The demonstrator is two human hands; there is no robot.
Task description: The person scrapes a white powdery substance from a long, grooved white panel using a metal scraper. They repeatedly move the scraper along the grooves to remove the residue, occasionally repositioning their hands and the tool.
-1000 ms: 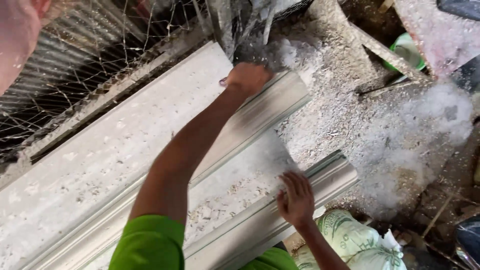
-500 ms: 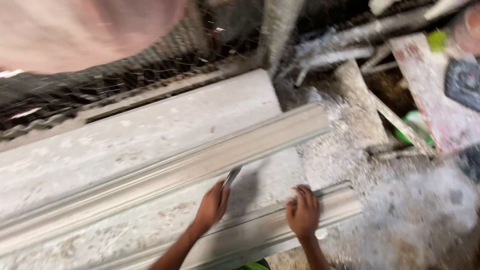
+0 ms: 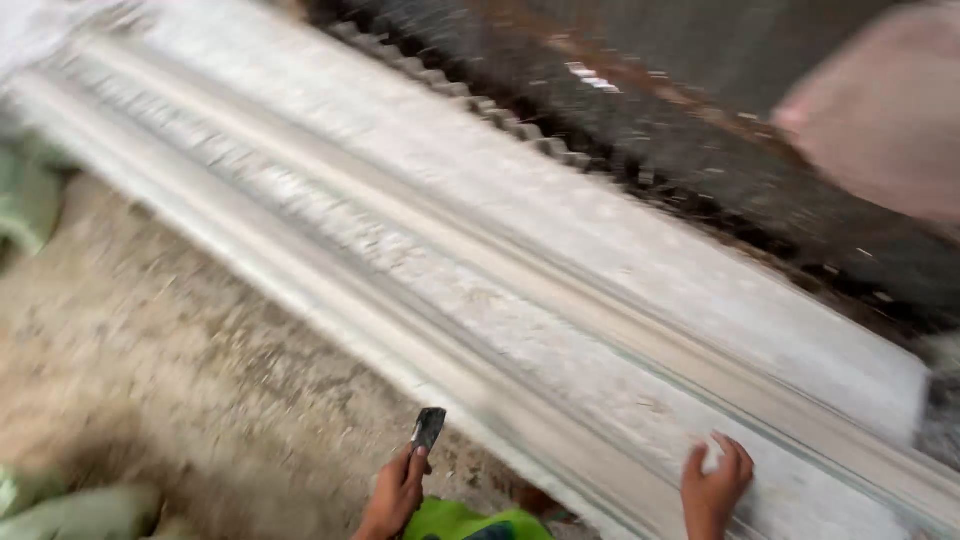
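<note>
At the far left edge a blurred green sack point(image 3: 28, 205) lies on the dusty ground point(image 3: 170, 370), and more pale green sacking point(image 3: 70, 510) shows in the bottom left corner. The ground itself is strewn with grey-white dust and crumbs.

Low in the frame, left of centre, the left hand point(image 3: 398, 492) is curled tight around the handle of a small dark scraper point(image 3: 428, 430); its flat blade points up and away from the person, its tip near the lower edge of the long moulding point(image 3: 520, 290) but apart from it, as far as the blur allows. Just below the hand a patch of bright green clothing point(image 3: 462, 522) shows.

The moulding, a long white plaster piece with raised ribs and shallow channels along its length, runs slantwise from the upper left to the lower right of the frame. It is dusted with white powder.

To the right, the right hand point(image 3: 715, 482) lies flat on the lower right stretch of the moulding, fingers spread and pointing upward, holding nothing.

Behind the moulding a dark corrugated sheet point(image 3: 700, 170) runs alongside it. In the upper right corner a blurred pinkish shape point(image 3: 880, 120) cannot be made out.
</note>
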